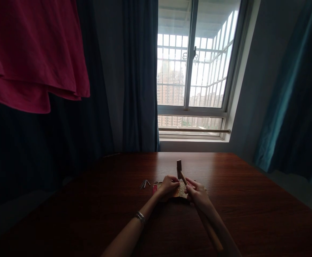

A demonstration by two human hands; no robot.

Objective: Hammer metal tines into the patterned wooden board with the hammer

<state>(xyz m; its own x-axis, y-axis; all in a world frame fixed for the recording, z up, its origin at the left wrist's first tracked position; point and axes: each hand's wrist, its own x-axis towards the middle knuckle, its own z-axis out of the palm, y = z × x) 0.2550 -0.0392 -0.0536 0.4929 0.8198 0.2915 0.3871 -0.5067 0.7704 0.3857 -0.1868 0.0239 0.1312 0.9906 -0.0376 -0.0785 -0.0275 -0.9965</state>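
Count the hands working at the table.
2. The left hand rests on the tan perforated piece; the right hand beside it holds the hammer near its head. No other hands show.

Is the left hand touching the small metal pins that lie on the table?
Apart. The head view shows a strip of bare table between the left hand and the metal pins, which lie to its left.

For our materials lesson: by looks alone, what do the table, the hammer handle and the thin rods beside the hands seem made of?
Table: reddish-brown wood or veneer, glossy; streaky grain, window sheen. Hammer handle: probably pale bare wood; tan, matte. Rods: likely metal; thin, grey, faintly glinting.
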